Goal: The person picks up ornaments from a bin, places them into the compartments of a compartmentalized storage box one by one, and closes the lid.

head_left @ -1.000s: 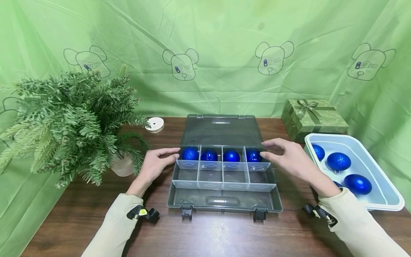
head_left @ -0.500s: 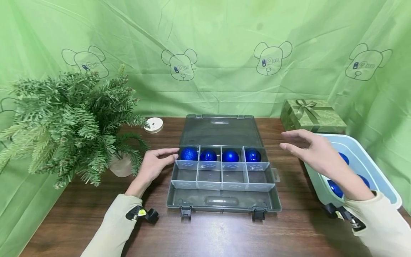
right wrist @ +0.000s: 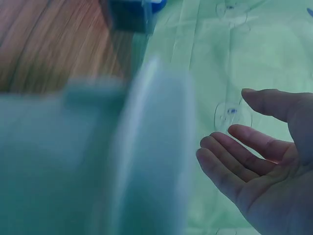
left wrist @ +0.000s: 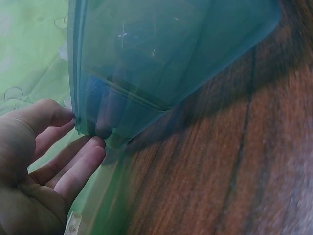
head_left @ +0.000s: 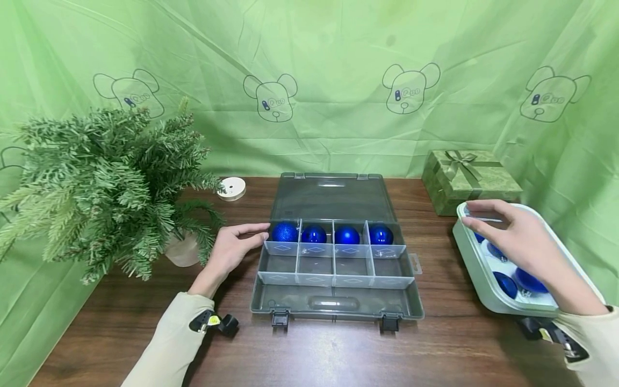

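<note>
In the head view a translucent dark grey divided organizer box (head_left: 275, 295) lies unlatched, its lid (head_left: 333, 199) folded back. One blue Christmas ball (head_left: 285, 232) sits in each back-row compartment; the leftmost is glittery. My left hand (head_left: 228, 252) touches the box's back left side with thumb and fingertips, and the left wrist view shows those fingertips (left wrist: 98, 143) at the box wall. My right hand (head_left: 527, 242), holding nothing, hovers over the light blue tub (head_left: 466, 250) with thumb and fingers spread. Blue ornaments (head_left: 505, 285) lie in the tub, some hidden by the hand.
An artificial fir tree (head_left: 121, 177) in a pale pot (head_left: 184, 250) stands at the left. Behind it lies a white ribbon spool (head_left: 232, 188). A green gift box (head_left: 466, 183) with a bow sits behind the tub, before a green cloth backdrop (head_left: 333, 145).
My right hand has left the organizer box's right side and moved right, over the tub. The left hand stays at the box's left side.
</note>
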A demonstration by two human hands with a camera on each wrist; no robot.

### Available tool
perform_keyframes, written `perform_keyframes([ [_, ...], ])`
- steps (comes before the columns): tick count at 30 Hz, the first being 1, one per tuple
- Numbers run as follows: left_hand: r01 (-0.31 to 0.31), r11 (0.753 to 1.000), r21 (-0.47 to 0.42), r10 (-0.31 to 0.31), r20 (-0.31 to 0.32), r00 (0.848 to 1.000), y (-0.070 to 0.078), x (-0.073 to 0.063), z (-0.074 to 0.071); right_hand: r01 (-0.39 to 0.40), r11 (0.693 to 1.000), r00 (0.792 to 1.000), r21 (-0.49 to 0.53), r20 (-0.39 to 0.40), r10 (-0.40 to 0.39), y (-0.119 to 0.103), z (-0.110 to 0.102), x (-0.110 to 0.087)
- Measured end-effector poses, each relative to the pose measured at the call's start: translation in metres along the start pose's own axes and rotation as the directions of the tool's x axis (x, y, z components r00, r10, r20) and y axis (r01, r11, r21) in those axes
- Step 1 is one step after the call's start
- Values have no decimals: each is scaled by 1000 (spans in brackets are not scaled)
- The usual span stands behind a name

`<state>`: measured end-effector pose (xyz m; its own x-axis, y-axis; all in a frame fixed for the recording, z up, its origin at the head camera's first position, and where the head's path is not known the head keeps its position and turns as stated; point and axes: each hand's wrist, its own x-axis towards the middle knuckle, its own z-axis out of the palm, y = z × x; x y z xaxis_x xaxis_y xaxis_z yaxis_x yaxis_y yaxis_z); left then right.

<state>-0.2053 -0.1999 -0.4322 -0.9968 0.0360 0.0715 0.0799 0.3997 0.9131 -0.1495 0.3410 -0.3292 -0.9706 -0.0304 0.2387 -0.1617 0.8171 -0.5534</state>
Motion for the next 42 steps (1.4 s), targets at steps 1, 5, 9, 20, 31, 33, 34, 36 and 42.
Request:
perform_keyframes([
  [1, 0, 1000, 0, 0, 1, 1000, 0, 0, 0, -17, 1000, 1000, -12, 2, 17, 4, -3, -1],
  [5, -1, 1000, 4, 2, -1, 1000, -1, 0, -1, -89, 993, 996, -74, -2, 89, 20, -11, -5],
  [9, -1, 1000, 6, 1, -4, 1000, -2, 0, -2, -100, 991, 995, -89, -35, 97, 39, -16, -8],
  [20, 2, 1000, 7, -2, -6, 1000, -2, -2, -2, -114, 984, 993, -137, -2, 115, 74, -17, -9],
  [31, 7, 1000, 8, -7, -2, 1000, 1, -1, 0, -103, 975, 993, -198, 31, 111, 99, -19, -7],
  [33, 3, 1000, 5, -3, 1, 1000, 1, 0, 0, -99, 973, 994, -207, 29, 107, 103, -19, -6],
  [34, 3, 1000, 3, -3, 0, 1000, 1, 0, 1, -96, 973, 994, -212, 29, 104, 105, -19, -6],
  [36, 3, 1000, 0, -3, -2, 1000, 0, 1, 1, -89, 971, 995, -222, 29, 98, 108, -19, -5],
  [42, 4, 1000, 0, -4, -3, 1000, 0, -1, 1, -77, 969, 996, -233, 34, 88, 114, -18, 0],
])
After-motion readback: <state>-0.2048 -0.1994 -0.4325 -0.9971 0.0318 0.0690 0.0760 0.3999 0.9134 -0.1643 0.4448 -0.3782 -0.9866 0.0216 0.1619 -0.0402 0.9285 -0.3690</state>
